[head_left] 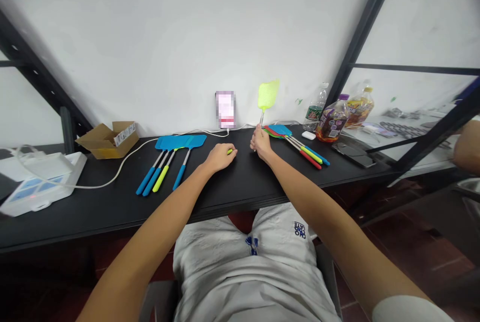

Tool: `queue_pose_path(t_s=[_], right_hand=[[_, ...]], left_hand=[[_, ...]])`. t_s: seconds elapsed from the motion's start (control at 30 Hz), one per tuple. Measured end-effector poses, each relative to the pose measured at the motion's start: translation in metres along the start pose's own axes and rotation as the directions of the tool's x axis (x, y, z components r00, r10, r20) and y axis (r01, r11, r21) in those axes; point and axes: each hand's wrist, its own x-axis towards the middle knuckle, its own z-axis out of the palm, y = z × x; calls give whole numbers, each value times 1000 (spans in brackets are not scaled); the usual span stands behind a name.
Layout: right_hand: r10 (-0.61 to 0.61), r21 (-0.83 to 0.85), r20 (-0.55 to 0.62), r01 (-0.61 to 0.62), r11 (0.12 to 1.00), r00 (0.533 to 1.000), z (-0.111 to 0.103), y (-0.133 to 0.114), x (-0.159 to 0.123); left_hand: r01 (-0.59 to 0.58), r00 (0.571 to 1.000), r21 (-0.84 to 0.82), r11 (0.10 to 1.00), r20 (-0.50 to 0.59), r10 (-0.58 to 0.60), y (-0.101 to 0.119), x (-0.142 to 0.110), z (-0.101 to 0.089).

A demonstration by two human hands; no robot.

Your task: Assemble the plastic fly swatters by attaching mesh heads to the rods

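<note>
My right hand [260,143] is closed round the metal shaft of a yellow-green fly swatter [267,96], whose head stands upright against the white wall. My left hand [220,156] rests on the black table [112,202], fingers closed on a yellow-green handle piece [230,151] that pokes out of its grip. To the left lie several blue fly swatters [176,149] with blue and yellow-green handles. To the right lies a pile of swatters [296,144] with blue, green and red handles.
A phone [225,109] leans on the wall with a white cable [123,162] running left. A cardboard box [108,139] and a white device [41,182] sit at left. Drink bottles [332,119], a small white case [308,135] and a dark tablet [354,154] stand at right. Another person's arm [467,147] shows far right.
</note>
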Motion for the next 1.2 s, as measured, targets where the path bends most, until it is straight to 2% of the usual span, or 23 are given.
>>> queue_pose_path(t_s=[0.1,0.17,0.4,0.53,0.63,0.8,0.93,1.1,1.2], right_hand=[[-58,71,-68,63,995,996,-5,-8,3],[-29,91,-78,36,995,997,-6,-13,5],[85,51,70,-89,995,994,-9,-17,5],[120,-21,60,-119,993,991,-13,-18,6],[117,-55,66,-113,992,991,-14,-18,6],[88,-31,217,-84,996,972,-12,-18,2],[77,-53,250,-66,996,965,-9,-17,-1],[104,-59,271,-91,994,957,-5,-16,-3],[123,-76,266,-106,991,956,-4,-15,-2]], left_hand=[[5,1000,2,1000,-1,-5,1,0,0],[9,1000,6,1000,-2,-9,1,0,0],[35,999,32,999,-1,-35,6,0,1],[46,999,27,999,6,-46,10,0,0],[25,999,-22,999,-21,-26,13,0,-1],[-2,997,-139,990,-72,-8,15,-1,-1],[-1,993,-192,981,-116,-22,13,1,-1],[-80,991,-128,989,-119,65,9,3,-1],[-125,989,-144,982,-102,111,11,2,-3]])
